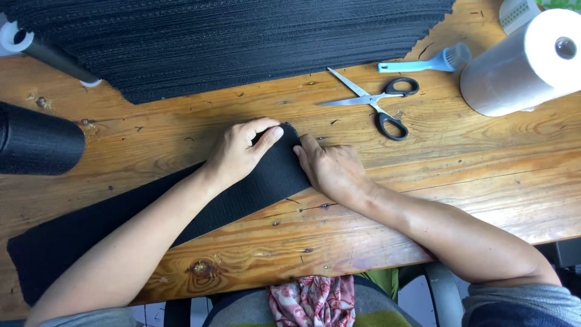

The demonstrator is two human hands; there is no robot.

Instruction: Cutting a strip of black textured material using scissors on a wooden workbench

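**Hands pressing down one end of a black fabric strip**

Roll of dark material (36, 145) sits at the far left edge, partly cut off, so I can't tell what kind it is. Above it a thin dark tube with a white end cap (13, 36) pokes in from the corner. The big stack of black ribbed sheets (242, 42) fills the top of the wooden table (472, 181).

The thing being worked on is the long black fabric strip (72, 236), lying diagonally from the bottom left up to the middle of the table. The left hand (239, 151) lies flat on its upper end, fingers stretched out and pressing, not gripping. The right hand (330, 166) is right beside it at the strip's corner, fingertips down on the edge, knuckles a bit curled. Whether it's pinching the fabric or just pushing on it, I can't tell.

Progress-wise, my guess: the strip is laid out and being smoothed or lined up at that end. The scissors (378, 100) lie untouched, blades apart, well away from both hands, so no cutting is going on here.

Further right there's a light blue brush (423, 62) and a big roll of clear plastic film (526, 63), plus a patterned box (517, 12) cut off at the top edge. The strip's end is mostly hidden under the hands, and the left forearm covers its middle.
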